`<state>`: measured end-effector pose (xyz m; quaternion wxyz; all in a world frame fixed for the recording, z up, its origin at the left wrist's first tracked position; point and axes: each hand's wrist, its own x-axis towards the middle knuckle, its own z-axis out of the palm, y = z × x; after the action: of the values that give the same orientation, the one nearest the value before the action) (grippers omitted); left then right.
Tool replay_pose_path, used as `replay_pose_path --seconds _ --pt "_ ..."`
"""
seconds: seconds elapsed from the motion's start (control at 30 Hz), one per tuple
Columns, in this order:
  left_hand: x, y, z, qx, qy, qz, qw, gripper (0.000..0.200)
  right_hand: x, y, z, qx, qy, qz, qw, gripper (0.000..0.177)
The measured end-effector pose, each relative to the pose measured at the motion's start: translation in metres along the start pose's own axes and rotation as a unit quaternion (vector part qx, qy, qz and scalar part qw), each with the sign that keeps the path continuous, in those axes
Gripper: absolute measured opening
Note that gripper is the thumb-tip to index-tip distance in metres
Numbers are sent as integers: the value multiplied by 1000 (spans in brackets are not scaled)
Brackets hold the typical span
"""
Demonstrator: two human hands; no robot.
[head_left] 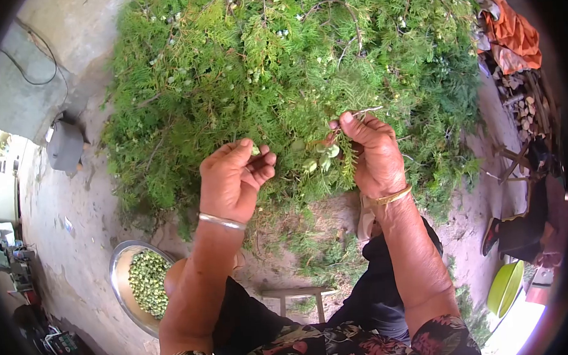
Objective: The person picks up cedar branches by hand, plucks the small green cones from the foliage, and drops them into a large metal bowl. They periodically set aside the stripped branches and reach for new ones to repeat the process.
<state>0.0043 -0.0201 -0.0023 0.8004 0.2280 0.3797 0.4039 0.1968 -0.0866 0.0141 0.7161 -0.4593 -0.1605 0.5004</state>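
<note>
My right hand pinches the stem of an evergreen sprig between thumb and fingers. Pale green seed cones hang from the sprig on the hand's left side. My left hand is apart from the sprig, its thumb and forefinger closed on a small green seed cone; the other fingers curl loosely. Beyond and beneath both hands spreads a large heap of evergreen branches, with more cones among the leaves. Down to the left, partly behind my forearm, a metal basin holds many picked green cones.
Between my legs is a small stool or frame, with loose leafy scraps on the ground before it. A grey container stands at left. At right are stacked firewood, orange cloth, a green basin and another person's leg.
</note>
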Motion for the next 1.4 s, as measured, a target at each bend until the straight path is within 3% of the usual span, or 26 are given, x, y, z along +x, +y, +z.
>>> replay_pose_path --seconds 0.13,0.2,0.23,0.27,0.37,0.6,0.67,0.8,0.83,0.87,0.9,1.0,1.03,1.1,1.2,1.3,1.33,1.37,1.4 --pt "-3 5 6 42 -45 8 998 17 1 -1 -1 11 18 -26 999 9" --pt "-6 4 7 -1 -131 -105 986 22 -1 -1 0 4 22 -35 999 9" --pt "-10 -1 15 32 -71 -114 990 28 -1 -1 2 -1 16 -35 999 8" --pt "-11 -6 18 32 -70 -114 991 28 -2 0 3 -6 9 -33 999 8" --pt "-15 -14 26 188 -29 -43 981 31 -7 1 9 -21 -18 -13 1000 7" --pt "-20 -8 26 174 -104 21 979 22 4 1 -4 1 12 -12 1000 6" --pt "-22 -2 22 123 -133 51 982 18 8 -7 -12 -4 72 -18 997 6" --pt "-25 4 23 74 -121 15 990 12 5 -1 -12 -45 67 -63 995 6" --pt "-25 1 23 78 -108 2 991 13 28 35 -51 -364 32 -305 879 8" --pt "-24 -4 22 83 -99 -15 991 15 2 5 -10 -23 56 -66 996 9" --pt "-25 -8 25 99 -84 -15 991 16 6 13 -17 -126 66 -61 988 8" --pt "-29 -23 36 235 -62 12 970 11 -2 13 5 17 57 -26 998 8" --pt "-31 -28 38 236 -82 8 968 11 -3 12 8 -11 54 -28 998 7" --pt "-33 -35 41 362 -51 95 926 7 -2 16 9 -38 59 -36 997 6" --pt "-32 -36 42 354 -81 133 922 7 5 20 2 -17 46 -43 998 8" --pt "-33 -37 47 324 -111 109 933 10 6 20 -3 14 77 7 997 16" --pt "-37 -35 49 300 -111 100 942 12 9 26 -14 -174 69 -21 982 19" --pt "-39 -33 50 283 -125 89 947 14 14 36 -28 -349 46 -47 935 25" --pt "-41 -32 46 281 -174 94 939 15 14 34 -42 -388 27 -139 910 23"
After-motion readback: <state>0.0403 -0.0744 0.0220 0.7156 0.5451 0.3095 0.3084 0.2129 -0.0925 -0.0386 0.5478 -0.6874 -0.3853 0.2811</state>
